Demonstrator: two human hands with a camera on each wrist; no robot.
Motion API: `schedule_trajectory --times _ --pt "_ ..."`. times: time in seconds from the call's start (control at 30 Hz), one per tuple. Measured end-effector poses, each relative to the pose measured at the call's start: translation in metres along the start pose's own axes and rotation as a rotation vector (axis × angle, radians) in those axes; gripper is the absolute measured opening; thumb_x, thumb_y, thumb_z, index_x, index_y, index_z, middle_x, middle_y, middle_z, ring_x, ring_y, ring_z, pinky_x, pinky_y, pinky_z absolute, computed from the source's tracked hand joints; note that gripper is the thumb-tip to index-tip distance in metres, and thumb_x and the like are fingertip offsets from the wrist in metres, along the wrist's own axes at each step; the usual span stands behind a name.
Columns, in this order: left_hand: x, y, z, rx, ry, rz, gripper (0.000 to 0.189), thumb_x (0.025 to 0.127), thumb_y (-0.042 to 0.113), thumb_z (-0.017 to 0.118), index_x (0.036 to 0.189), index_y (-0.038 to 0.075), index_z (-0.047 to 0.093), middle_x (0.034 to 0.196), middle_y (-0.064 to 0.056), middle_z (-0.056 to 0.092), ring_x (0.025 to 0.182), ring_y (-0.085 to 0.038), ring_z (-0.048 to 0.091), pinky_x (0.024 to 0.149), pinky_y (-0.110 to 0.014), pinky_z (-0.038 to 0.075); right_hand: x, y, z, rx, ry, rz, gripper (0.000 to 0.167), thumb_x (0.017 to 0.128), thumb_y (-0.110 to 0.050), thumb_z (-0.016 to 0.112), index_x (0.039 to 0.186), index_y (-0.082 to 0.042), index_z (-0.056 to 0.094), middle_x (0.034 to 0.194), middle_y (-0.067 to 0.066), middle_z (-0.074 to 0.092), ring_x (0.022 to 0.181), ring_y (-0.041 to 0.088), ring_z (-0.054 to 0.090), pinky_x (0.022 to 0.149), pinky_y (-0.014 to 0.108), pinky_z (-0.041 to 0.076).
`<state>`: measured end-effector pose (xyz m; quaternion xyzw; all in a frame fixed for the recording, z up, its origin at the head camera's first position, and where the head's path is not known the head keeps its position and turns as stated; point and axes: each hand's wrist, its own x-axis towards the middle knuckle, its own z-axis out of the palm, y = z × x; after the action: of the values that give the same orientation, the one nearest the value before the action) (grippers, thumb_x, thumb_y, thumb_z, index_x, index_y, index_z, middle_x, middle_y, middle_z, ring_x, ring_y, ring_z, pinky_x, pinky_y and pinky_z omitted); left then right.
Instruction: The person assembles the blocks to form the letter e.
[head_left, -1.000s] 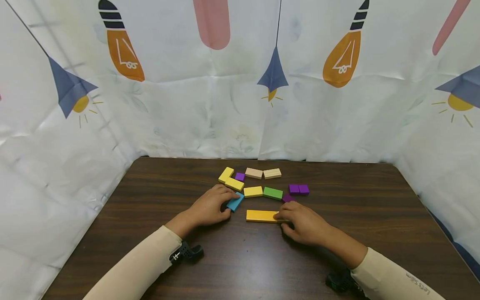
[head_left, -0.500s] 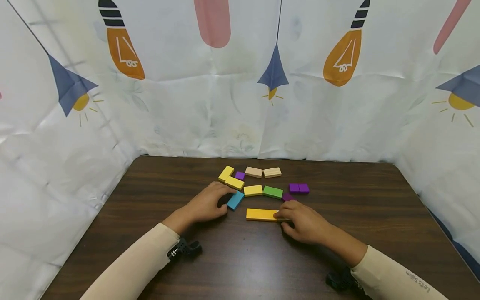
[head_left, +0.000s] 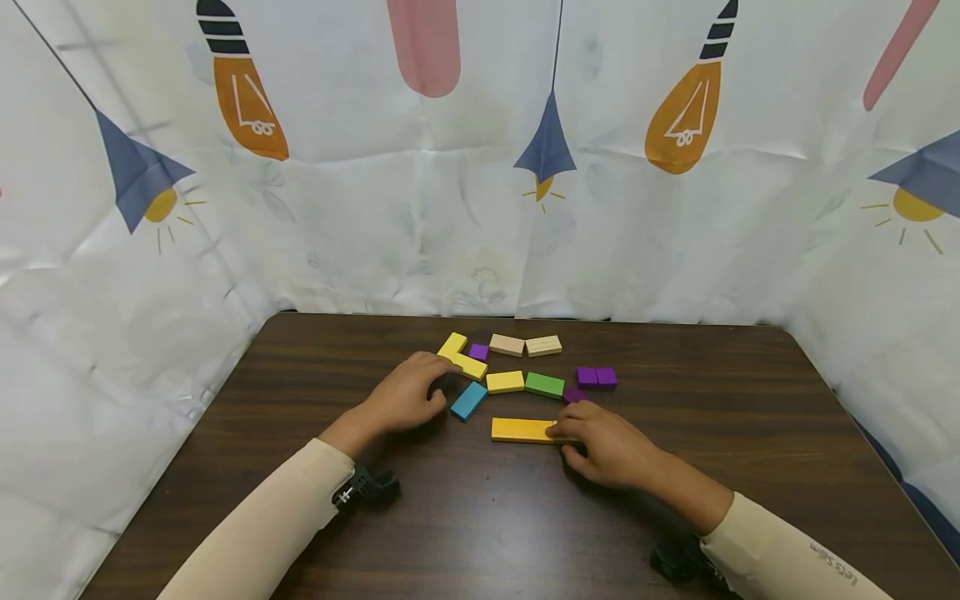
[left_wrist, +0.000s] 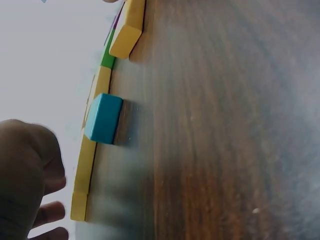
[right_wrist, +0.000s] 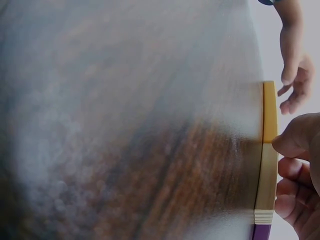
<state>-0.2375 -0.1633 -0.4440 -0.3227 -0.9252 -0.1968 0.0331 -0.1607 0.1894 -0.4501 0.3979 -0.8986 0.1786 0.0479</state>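
My left hand [head_left: 405, 396] hovers with loosely bent fingers left of a blue block [head_left: 468, 401], its fingertips overlapping a yellow block [head_left: 472, 367] in the head view. In the left wrist view the blue block [left_wrist: 104, 119] stands apart from that hand's fingers. My right hand [head_left: 611, 446] pinches a plain wooden block [right_wrist: 266, 177], thumb at its near end and fingers curled along it. That block meets end to end with an orange-yellow block [head_left: 521, 430]. Much of the wooden block is hidden under the fingers in the head view.
Behind the hands lie a second yellow block [head_left: 452, 345], a small purple one [head_left: 478, 352], two plain wooden blocks [head_left: 507, 345], a yellow block [head_left: 505, 382], a green block [head_left: 544, 384] and a purple pair [head_left: 596, 377]. The dark table [head_left: 337, 350] backs onto a printed curtain [head_left: 360, 217].
My left hand has let go of the blue block and moved up and left toward the yellow blocks. The right hand and its block have stayed put.
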Motion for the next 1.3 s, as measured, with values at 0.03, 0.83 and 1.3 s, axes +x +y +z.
schedule_trajectory --times 0.03,0.83,1.3 --pt "0.001 -0.001 0.000 0.008 0.011 -0.009 0.045 0.089 0.004 0.061 0.133 0.006 0.065 0.132 -0.012 0.062 0.127 -0.033 0.052 0.105 -0.053 0.044 0.000 0.000 0.000 0.001 0.000 0.000 0.023 0.091 -0.011 0.073 0.114 -0.012 0.076 0.109 -0.001 0.063 0.098 0.013 0.058 0.084 0.036 0.055" --pt "0.007 -0.028 0.000 0.110 0.028 -0.117 0.039 0.094 0.008 0.062 0.132 0.003 0.066 0.140 -0.016 0.058 0.133 -0.037 0.048 0.109 -0.056 0.039 0.001 0.000 0.001 0.017 -0.001 0.005 0.024 0.091 -0.010 0.073 0.115 -0.012 0.076 0.110 -0.001 0.063 0.100 0.013 0.058 0.084 0.036 0.055" --pt "0.002 -0.034 -0.005 0.106 0.004 -0.147 0.033 0.090 0.007 0.068 0.124 0.004 0.066 0.154 -0.016 0.048 0.143 -0.039 0.039 0.108 -0.062 0.038 0.000 0.001 0.001 0.005 -0.003 0.009 0.023 0.091 -0.011 0.073 0.114 -0.012 0.076 0.109 -0.002 0.063 0.099 0.012 0.058 0.084 0.036 0.055"
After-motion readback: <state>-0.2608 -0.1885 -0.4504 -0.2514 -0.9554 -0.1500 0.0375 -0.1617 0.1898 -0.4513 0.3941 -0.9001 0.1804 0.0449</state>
